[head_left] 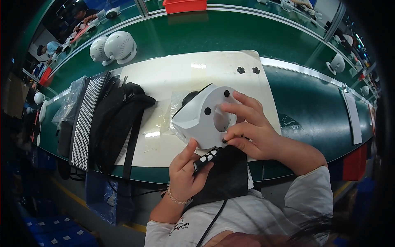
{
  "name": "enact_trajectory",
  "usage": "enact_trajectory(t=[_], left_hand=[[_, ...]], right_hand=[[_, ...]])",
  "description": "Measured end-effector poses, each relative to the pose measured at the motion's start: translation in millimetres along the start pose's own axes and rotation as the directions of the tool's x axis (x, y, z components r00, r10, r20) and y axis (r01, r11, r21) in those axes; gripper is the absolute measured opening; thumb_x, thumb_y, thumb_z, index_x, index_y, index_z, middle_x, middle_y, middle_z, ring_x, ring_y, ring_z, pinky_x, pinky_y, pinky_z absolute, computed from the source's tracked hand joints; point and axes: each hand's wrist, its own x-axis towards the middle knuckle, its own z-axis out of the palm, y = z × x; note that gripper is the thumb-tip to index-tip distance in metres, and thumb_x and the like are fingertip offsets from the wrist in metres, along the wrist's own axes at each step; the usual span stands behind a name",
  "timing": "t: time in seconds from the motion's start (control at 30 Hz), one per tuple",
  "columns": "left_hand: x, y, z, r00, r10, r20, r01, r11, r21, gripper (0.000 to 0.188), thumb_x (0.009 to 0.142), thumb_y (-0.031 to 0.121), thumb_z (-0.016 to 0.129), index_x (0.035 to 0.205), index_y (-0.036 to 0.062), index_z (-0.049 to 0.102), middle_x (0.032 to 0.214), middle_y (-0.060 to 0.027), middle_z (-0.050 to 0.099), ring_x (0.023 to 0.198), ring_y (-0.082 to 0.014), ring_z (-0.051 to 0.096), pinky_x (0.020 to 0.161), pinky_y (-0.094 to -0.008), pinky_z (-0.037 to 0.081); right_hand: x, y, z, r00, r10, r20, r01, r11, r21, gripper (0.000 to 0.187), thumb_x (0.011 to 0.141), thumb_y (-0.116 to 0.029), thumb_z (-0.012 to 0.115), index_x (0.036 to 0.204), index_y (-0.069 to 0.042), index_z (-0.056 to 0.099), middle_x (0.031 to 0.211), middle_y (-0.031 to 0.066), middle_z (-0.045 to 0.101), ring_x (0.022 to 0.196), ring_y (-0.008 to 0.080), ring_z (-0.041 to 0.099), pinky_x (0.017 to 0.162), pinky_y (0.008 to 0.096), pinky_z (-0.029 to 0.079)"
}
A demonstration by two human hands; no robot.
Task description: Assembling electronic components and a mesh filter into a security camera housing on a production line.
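A white plastic housing [197, 127] with a round opening is tilted above the work mat, its underside facing up. Two round black foot pads [207, 111] sit on that face. My left hand [185, 171] steadies the housing's lower edge with the thumb, while its fingers hold a black strip [206, 159] dotted with white ovals. At the housing's lower right, the thumb and index finger of my right hand [257, 133] pinch a small black pad [224, 140] against the surface. The other right fingers reach over the housing's right side.
A cream mat [164, 78] covers the bench, with two black flower-shaped pieces [241, 70] at its far right. On the left lie a black bag [119, 107] and a perforated white strip [87, 119]. White round devices [120, 45] stand beyond, near a red bin [185, 5]. People work farther back.
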Motion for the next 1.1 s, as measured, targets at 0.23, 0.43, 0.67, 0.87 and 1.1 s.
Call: enact_trajectory(t=[0.23, 0.43, 0.67, 0.87, 1.1], left_hand=[[0.9, 2.6, -1.0, 1.0, -0.019, 0.006, 0.019, 1.0, 0.0, 0.02, 0.06, -0.004, 0.069, 0.071, -0.0037, 0.053, 0.124, -0.0226, 0.044, 0.067, -0.0223, 0.06, 0.062, -0.0281, 0.048], [-2.0, -1.2, -0.1, 1.0, -0.027, 0.012, 0.028, 0.995, -0.1, 0.022, 0.059, -0.002, 0.07, 0.075, -0.0024, 0.056, 0.125, -0.0225, 0.043, 0.068, -0.0212, 0.061, 0.063, -0.0277, 0.048], [-2.5, -2.5, -0.1, 0.999, -0.031, 0.025, 0.033, 0.998, -0.053, 0.022, 0.058, -0.003, 0.07, 0.075, -0.0026, 0.056, 0.127, -0.0191, 0.043, 0.068, -0.0203, 0.062, 0.062, -0.0276, 0.048], [-4.0, -3.2, 0.7, 1.0, -0.014, 0.003, 0.014, 1.0, -0.003, 0.022, 0.059, -0.004, 0.07, 0.068, -0.0033, 0.05, 0.127, -0.0187, 0.043, 0.068, -0.0214, 0.061, 0.061, -0.028, 0.047], [-4.0, -0.7, -0.1, 1.0, -0.026, 0.008, 0.025, 0.998, 0.06, 0.025, 0.059, -0.004, 0.07, 0.069, -0.0047, 0.047, 0.127, -0.0198, 0.043, 0.072, -0.0227, 0.061, 0.062, -0.0281, 0.048]], right_hand=[[-13.7, 3.9, -0.6, 0.934, -0.356, -0.033, 0.293, 0.814, -0.501, 0.019, 0.076, -0.027, 0.062, 0.092, -0.017, 0.062, 0.119, -0.0004, 0.051, 0.117, 0.0217, 0.039, 0.097, 0.0394, 0.021], [-11.7, -11.6, 6.1, 0.972, -0.233, -0.028, 0.22, 0.947, -0.235, 0.015, 0.072, -0.023, 0.066, 0.086, -0.018, 0.062, 0.12, -0.0009, 0.051, 0.117, 0.0207, 0.039, 0.098, 0.0397, 0.018], [-16.7, -7.2, -3.6, 0.971, -0.236, 0.046, 0.24, 0.957, -0.16, 0.012, 0.065, -0.015, 0.068, 0.073, -0.016, 0.06, 0.121, -0.0005, 0.051, 0.118, 0.0233, 0.039, 0.097, 0.0395, 0.022], [-10.4, 19.7, -16.7, 0.964, 0.263, -0.039, -0.249, 0.943, 0.221, 0.009, 0.075, -0.017, 0.064, 0.079, -0.01, 0.059, 0.13, 0.0105, 0.04, 0.127, 0.0316, 0.023, 0.1, 0.0428, 0.023], [-11.2, 26.3, -17.5, 0.978, 0.208, 0.027, -0.209, 0.956, 0.206, 0.01, 0.078, -0.019, 0.062, 0.081, -0.01, 0.059, 0.133, 0.0116, 0.036, 0.128, 0.0318, 0.022, 0.1, 0.0421, 0.024]])
